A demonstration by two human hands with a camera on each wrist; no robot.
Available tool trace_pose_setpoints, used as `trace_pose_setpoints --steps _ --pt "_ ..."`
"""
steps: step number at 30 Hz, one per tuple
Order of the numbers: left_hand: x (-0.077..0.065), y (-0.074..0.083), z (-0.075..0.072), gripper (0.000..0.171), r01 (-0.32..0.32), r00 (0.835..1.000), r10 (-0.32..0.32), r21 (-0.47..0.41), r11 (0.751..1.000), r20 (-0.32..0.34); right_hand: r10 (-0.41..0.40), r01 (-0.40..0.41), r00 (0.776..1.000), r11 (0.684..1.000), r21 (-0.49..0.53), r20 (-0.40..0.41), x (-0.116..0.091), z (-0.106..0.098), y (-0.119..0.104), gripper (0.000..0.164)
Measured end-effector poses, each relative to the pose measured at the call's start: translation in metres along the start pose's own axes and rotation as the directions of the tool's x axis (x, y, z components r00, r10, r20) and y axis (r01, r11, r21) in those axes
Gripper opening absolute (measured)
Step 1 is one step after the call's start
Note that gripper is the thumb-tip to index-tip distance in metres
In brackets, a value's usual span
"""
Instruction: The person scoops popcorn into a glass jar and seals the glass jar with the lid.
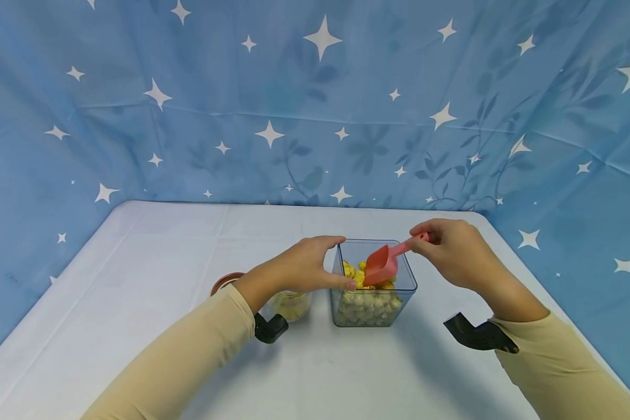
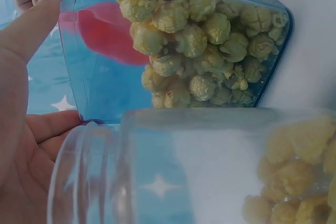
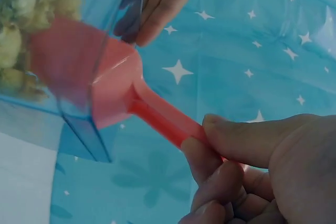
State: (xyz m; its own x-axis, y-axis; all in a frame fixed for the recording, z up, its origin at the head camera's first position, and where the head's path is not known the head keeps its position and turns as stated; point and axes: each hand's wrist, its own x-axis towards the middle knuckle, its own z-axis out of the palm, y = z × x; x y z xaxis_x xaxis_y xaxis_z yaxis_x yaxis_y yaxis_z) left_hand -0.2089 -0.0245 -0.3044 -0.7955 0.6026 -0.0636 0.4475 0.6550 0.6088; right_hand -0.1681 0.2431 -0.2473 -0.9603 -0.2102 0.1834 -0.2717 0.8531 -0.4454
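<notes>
A clear square container (image 1: 358,251) holds yellow popcorn (image 1: 370,308). My left hand (image 1: 307,265) spans its left side, thumb at the near rim and fingers at the far corner, holding it. With thumb and fingers my right hand (image 1: 454,251) pinches the handle of a small pink-red scoop (image 1: 382,268). The scoop's blade reaches inside the container, down at the popcorn's surface. In the right wrist view the scoop (image 3: 118,82) shows through the clear wall. Below my left wrist stands a clear jar (image 2: 199,166) with popcorn at its bottom, partly hidden by the hand in the head view.
Left of the jar lies a round lid (image 1: 224,281) with a reddish-brown rim, partly behind my left forearm. Everything stands on a white table (image 1: 152,262). A blue curtain (image 1: 294,76) with white stars hangs behind and at both sides.
</notes>
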Motion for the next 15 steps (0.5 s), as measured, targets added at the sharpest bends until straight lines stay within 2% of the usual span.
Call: trace_pose_setpoints --steps 6,11,15 --pt "-0.0003 0.0005 -0.0004 0.094 0.008 1.0 -0.008 0.002 1.0 0.003 0.01 -0.009 1.0 1.0 0.006 -0.007 0.0 0.0009 0.0023 0.033" --pt "-0.0004 0.0011 -0.0003 0.095 0.0 1.0 0.0 0.003 1.0 0.0 -0.043 0.041 0.998 0.998 -0.039 -0.05 -0.0014 -0.003 0.0 0.032" --pt "-0.0006 0.0014 -0.0004 0.094 0.003 1.0 -0.003 0.007 1.0 0.003 -0.077 0.075 0.996 0.996 -0.047 -0.047 -0.0008 0.0041 -0.002 0.03"
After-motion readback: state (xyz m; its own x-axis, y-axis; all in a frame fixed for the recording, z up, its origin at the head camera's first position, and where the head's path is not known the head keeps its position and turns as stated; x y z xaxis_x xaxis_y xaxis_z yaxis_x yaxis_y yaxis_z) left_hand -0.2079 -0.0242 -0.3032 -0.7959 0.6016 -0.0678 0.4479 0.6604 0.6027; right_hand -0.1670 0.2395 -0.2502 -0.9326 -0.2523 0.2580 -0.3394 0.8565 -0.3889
